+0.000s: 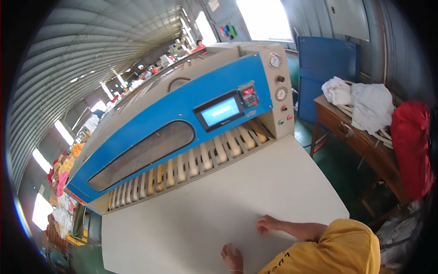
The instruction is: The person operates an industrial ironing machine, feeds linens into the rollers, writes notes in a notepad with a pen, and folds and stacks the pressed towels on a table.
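Note:
A pale, smooth feed table (182,228) spreads out from the front of a large blue and beige machine (200,107). Over the table's near part is my left hand (232,258), fingers loosely curled and apart, with a thin band at the wrist. My right hand (267,224) is farther to the right and a little farther forward, its fingers bent and slightly spread. I see nothing held in either hand. Whether the fingertips touch the tabletop I cannot tell. Along the machine's opening runs a row of cream-coloured belts (206,157).
The machine's front carries a lit touch screen (221,113), a small red-digit display (248,92), and pressure gauges (275,60). To the right, a wooden desk (356,132) bears white cloth (372,105), beside a red fabric bundle (410,146). Colourful cloth piles (61,182) lie left.

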The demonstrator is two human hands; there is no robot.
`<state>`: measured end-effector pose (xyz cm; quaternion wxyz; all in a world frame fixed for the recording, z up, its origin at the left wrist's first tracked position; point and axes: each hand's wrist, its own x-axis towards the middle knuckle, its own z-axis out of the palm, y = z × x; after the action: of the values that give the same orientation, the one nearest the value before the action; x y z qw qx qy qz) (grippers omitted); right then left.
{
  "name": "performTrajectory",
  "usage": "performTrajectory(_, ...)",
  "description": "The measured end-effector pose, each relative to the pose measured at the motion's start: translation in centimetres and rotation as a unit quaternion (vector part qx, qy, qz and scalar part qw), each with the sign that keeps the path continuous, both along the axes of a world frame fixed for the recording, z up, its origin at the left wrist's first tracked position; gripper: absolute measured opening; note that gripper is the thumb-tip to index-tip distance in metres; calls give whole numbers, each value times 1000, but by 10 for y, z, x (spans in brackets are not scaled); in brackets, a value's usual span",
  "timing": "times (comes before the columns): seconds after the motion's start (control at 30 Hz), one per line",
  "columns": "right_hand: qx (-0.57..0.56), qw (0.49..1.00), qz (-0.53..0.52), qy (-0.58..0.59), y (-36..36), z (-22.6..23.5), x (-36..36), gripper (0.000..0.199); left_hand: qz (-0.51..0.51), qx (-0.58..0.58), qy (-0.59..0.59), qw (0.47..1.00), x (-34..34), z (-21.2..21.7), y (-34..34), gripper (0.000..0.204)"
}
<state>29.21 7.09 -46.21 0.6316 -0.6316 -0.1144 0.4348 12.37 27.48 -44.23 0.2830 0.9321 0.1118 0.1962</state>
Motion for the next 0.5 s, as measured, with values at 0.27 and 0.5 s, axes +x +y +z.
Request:
performTrajectory(0.27, 80, 970, -203, -107, -2, 89, 103, 18, 127, 147, 59, 979, -33, -25, -2, 44)
performTrajectory(0.5, 30, 883, -294, -365, -15, 158, 183, 18, 131, 141, 97, 977, -30, -22, -8, 46)
